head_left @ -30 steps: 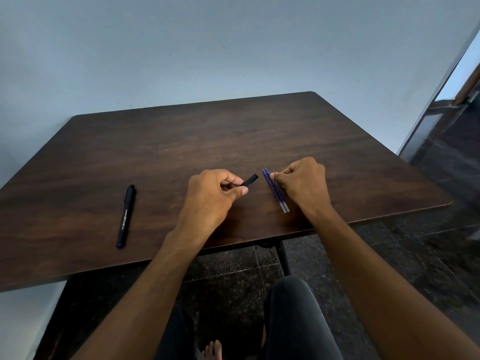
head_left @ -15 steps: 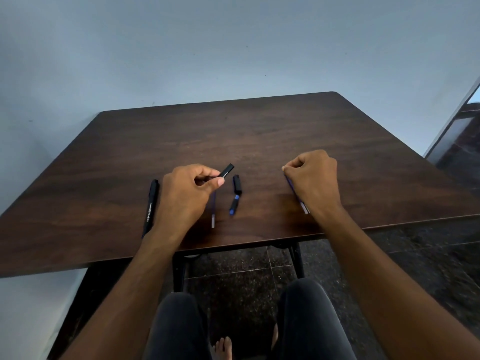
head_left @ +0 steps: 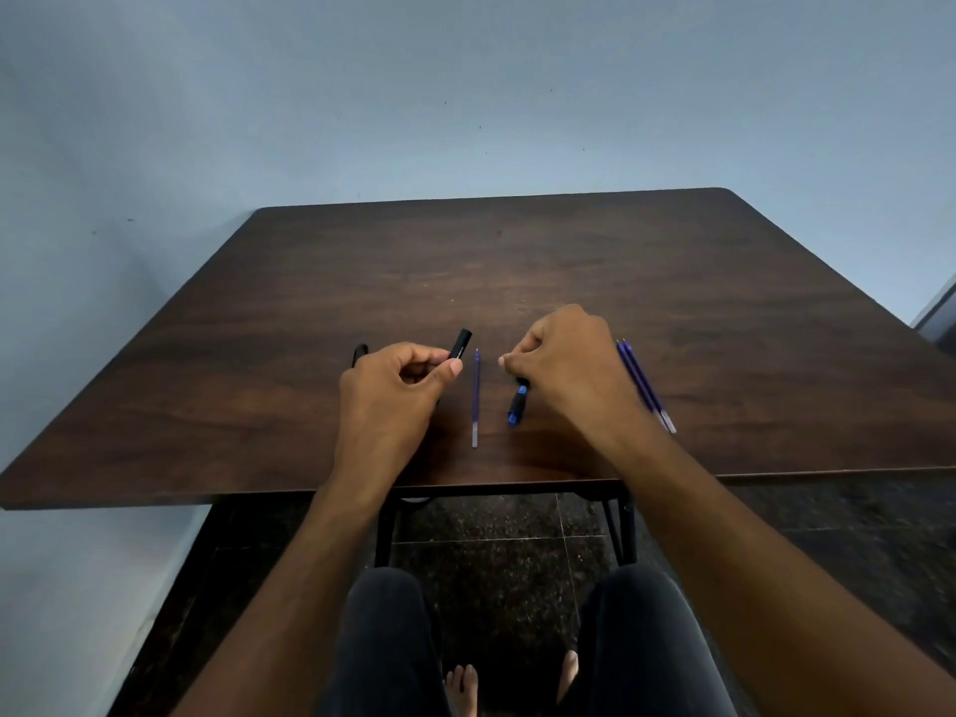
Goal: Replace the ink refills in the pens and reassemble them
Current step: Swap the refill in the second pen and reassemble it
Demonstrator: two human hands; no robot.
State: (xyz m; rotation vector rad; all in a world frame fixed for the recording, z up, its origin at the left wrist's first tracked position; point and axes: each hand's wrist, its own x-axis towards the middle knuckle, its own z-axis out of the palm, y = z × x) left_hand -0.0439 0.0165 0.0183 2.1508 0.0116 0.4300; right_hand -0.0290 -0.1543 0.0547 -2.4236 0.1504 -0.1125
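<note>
My left hand (head_left: 393, 390) grips a black pen barrel (head_left: 460, 344); its open end sticks out past my thumb, up and to the right. A loose blue refill (head_left: 475, 401) lies on the table (head_left: 672, 282) between my hands. My right hand (head_left: 564, 364) is curled over the upper end of a short black-and-blue pen front section (head_left: 516, 408) that lies on the table. My fingertips meet that end, and the contact itself is hidden. Two more blue refills (head_left: 644, 385) lie side by side to the right of that hand.
The end of a second black pen (head_left: 359, 354) peeks out behind my left hand. The table's near edge (head_left: 465, 486) runs just below my wrists. My knees and the dark floor are under it. A pale wall stands behind the table.
My right hand left the two refills on the right and moved left onto the pen's front section. My left hand still holds the barrel. The camera has turned left.
</note>
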